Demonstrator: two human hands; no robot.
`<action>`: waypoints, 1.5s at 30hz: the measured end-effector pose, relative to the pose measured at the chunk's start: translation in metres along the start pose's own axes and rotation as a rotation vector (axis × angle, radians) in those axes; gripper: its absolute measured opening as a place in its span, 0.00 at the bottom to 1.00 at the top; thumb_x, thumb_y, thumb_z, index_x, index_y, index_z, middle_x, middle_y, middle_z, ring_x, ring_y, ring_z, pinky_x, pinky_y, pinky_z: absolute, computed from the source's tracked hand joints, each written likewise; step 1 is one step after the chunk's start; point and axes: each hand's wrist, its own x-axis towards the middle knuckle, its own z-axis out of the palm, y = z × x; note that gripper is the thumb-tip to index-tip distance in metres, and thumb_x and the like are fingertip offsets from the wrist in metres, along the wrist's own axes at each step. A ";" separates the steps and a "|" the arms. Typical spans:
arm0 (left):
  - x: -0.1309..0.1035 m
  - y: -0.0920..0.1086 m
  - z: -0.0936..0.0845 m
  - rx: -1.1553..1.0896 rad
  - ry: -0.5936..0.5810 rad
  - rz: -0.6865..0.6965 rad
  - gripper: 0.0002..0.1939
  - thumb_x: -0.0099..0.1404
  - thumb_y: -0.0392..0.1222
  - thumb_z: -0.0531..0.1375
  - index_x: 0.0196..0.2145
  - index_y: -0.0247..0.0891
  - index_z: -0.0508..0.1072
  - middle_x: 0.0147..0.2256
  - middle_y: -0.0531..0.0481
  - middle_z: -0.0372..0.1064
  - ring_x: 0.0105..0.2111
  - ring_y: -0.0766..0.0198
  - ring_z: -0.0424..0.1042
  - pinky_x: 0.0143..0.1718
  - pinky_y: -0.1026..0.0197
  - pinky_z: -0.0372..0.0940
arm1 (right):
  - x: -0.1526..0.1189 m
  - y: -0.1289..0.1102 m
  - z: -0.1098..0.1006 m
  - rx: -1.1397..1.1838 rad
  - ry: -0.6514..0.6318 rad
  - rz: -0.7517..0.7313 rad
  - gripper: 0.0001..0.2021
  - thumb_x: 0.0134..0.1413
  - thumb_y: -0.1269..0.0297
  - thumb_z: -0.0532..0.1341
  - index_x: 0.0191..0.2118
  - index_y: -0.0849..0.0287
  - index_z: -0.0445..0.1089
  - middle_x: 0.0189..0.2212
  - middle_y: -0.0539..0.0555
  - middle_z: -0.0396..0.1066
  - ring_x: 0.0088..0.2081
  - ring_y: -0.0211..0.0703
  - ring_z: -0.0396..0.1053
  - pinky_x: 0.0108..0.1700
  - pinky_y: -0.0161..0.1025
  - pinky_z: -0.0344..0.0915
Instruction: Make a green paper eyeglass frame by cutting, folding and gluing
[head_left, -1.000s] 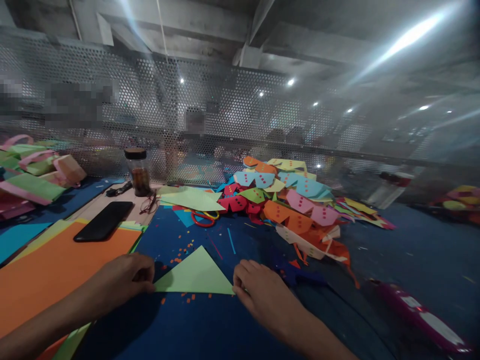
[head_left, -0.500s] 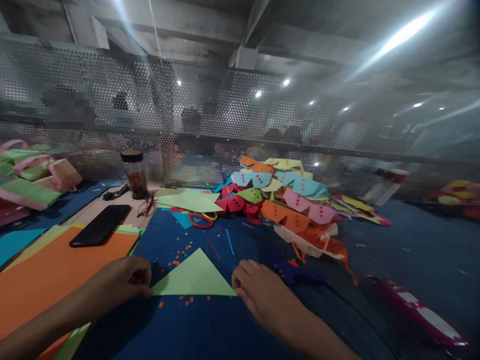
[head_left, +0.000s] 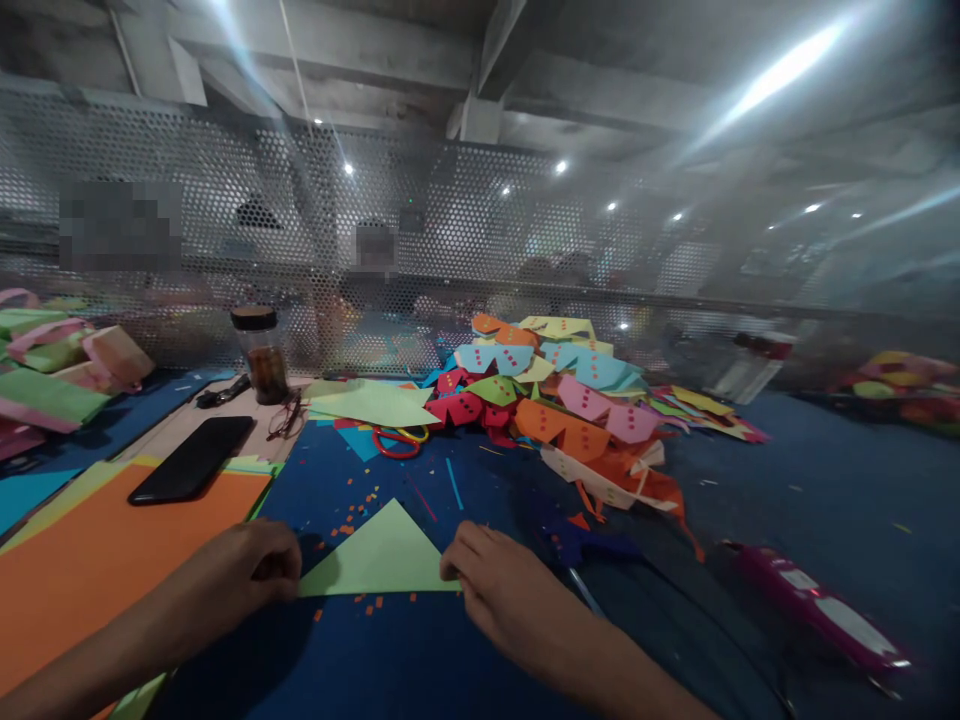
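A pale green sheet of paper (head_left: 386, 560), folded into a triangle, lies flat on the dark blue table top with its peak pointing away from me. My left hand (head_left: 266, 562) is curled, thumb and forefinger closed at the paper's left corner. At the right corner, my right hand (head_left: 484, 570) has its fingers pressed together on the paper and covers the tip. Small orange paper bits (head_left: 360, 604) are scattered around the triangle. Red-and-yellow-handled scissors (head_left: 397, 443) lie beyond it, partly under other pale green paper (head_left: 367, 402).
Left are orange sheets (head_left: 112, 550), a black phone (head_left: 193, 460), a lidded jar (head_left: 265, 360) and eyeglasses (head_left: 286, 415). A pile of colourful cut paper masks (head_left: 585, 440) stands right of centre. A dark blue tool with a cord (head_left: 589, 543) and a magenta device (head_left: 817, 605) lie right.
My right hand has slid slightly inward along the paper's right corner. My left hand stays at the left corner. The whole view has shifted a little.
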 end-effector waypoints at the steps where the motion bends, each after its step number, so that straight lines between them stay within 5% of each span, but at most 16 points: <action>1: -0.002 0.001 0.001 -0.002 0.006 0.017 0.06 0.55 0.35 0.56 0.29 0.40 0.73 0.31 0.52 0.72 0.33 0.60 0.70 0.34 0.62 0.59 | 0.001 -0.001 0.002 -0.004 0.004 -0.021 0.11 0.60 0.78 0.56 0.44 0.58 0.69 0.44 0.54 0.70 0.43 0.43 0.68 0.48 0.42 0.62; 19: -0.010 0.014 0.041 0.027 0.240 0.461 0.12 0.73 0.40 0.52 0.37 0.45 0.75 0.37 0.51 0.74 0.38 0.61 0.74 0.39 0.62 0.66 | 0.008 -0.012 0.006 0.000 0.028 -0.043 0.02 0.65 0.69 0.60 0.41 0.58 0.70 0.41 0.52 0.72 0.43 0.42 0.69 0.43 0.39 0.63; 24: -0.012 0.021 0.039 0.091 0.283 0.480 0.14 0.74 0.43 0.51 0.36 0.44 0.75 0.35 0.51 0.73 0.36 0.59 0.74 0.37 0.59 0.67 | 0.009 -0.011 0.007 -0.012 0.036 -0.061 0.02 0.66 0.69 0.59 0.40 0.58 0.69 0.39 0.52 0.71 0.42 0.41 0.69 0.42 0.38 0.63; 33: -0.013 0.025 0.044 0.134 0.247 0.531 0.18 0.70 0.30 0.48 0.45 0.46 0.74 0.40 0.50 0.74 0.40 0.58 0.73 0.41 0.57 0.68 | 0.010 -0.009 0.011 0.018 0.059 -0.068 0.02 0.65 0.70 0.59 0.40 0.58 0.69 0.40 0.52 0.71 0.42 0.42 0.68 0.43 0.39 0.62; 45: -0.012 0.030 0.046 0.090 0.198 0.478 0.17 0.72 0.31 0.47 0.44 0.43 0.73 0.41 0.48 0.72 0.41 0.58 0.71 0.41 0.56 0.68 | 0.010 -0.012 0.013 0.054 0.084 -0.062 0.03 0.64 0.72 0.59 0.41 0.57 0.69 0.40 0.51 0.71 0.41 0.42 0.68 0.43 0.39 0.61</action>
